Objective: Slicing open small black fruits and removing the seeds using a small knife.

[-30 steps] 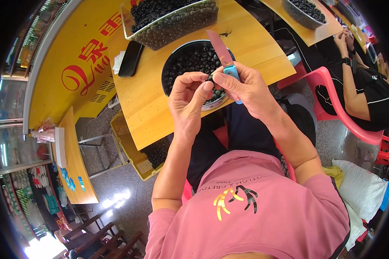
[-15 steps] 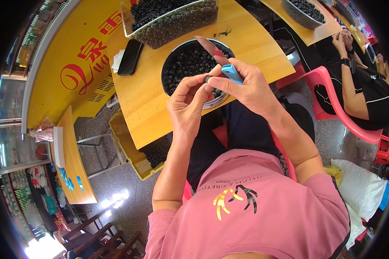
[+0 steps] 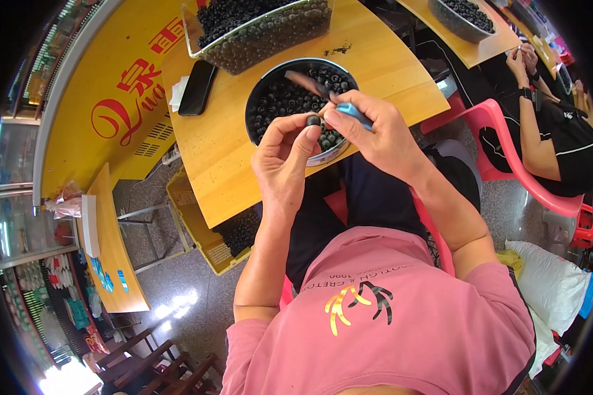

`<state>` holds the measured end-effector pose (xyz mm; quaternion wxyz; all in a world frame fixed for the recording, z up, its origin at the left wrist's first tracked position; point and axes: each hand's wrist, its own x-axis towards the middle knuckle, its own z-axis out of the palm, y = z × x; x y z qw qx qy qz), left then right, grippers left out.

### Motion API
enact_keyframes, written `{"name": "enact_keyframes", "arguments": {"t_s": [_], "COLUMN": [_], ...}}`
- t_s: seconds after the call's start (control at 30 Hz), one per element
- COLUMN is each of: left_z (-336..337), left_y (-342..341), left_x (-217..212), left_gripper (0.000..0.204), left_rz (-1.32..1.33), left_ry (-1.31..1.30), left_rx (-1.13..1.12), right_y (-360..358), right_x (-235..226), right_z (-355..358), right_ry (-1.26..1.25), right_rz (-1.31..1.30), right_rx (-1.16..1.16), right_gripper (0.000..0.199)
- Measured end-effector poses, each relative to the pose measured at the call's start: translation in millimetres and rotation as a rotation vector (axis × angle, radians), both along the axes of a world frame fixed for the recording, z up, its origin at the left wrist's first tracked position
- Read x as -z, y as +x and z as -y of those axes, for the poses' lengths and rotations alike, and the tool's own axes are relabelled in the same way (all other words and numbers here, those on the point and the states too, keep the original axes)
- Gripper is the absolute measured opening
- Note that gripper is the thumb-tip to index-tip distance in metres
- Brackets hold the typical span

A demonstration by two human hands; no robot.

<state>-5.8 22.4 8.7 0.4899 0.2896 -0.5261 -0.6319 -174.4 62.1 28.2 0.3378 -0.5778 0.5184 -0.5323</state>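
My left hand (image 3: 278, 155) pinches a small dark round fruit (image 3: 313, 120), nut-like in size, between thumb and fingertips. In my right hand (image 3: 382, 135) is a knife with a light blue handle (image 3: 356, 114). Its blade is blurred and points up and to the left, over the bowl. The right thumb tip is close beside the held fruit. Both hands are above the near side of a round bowl (image 3: 249, 117) full of the same dark fruits, on a wooden table.
Behind the bowl stands a clear tub (image 3: 277, 45) heaped with dark fruits. A black phone (image 3: 197, 87) lies at the table's left. Below that edge is a yellow crate (image 3: 201, 247) with more fruits. On the right, another person (image 3: 540, 148) sits by a pink chair (image 3: 501, 145).
The knife blade has swung lower and to the left over the bowl. My right hand has eased slightly from the fruit, which now shows more fully in my left fingertips.
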Motion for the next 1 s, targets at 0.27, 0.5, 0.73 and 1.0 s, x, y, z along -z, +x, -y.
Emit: {"name": "enact_keyframes", "arguments": {"t_s": [0.27, 0.5, 0.73, 1.0], "left_z": [2, 2, -1, 17], "left_y": [-1, 0, 4, 34], "left_x": [-1, -1, 1, 5], "left_gripper": [0.019, 0.016, 0.015, 0.014], "left_rz": [-0.016, 0.005, -0.04, -0.356], "left_ry": [-0.022, -0.059, 0.007, 0.275], "left_rx": [-0.02, 0.004, 0.047, -0.007], "right_y": [-7, -10, -15, -19], "right_x": [3, 2, 6, 3], "right_z": [-4, -3, 1, -5], "right_ry": [-0.345, -0.385, -0.371, -0.159], "right_rz": [-0.599, -0.688, -0.666, -0.354], "right_rx": [0.114, 0.151, 0.189, 0.12], "right_gripper": [0.017, 0.026, 0.021, 0.014]}}
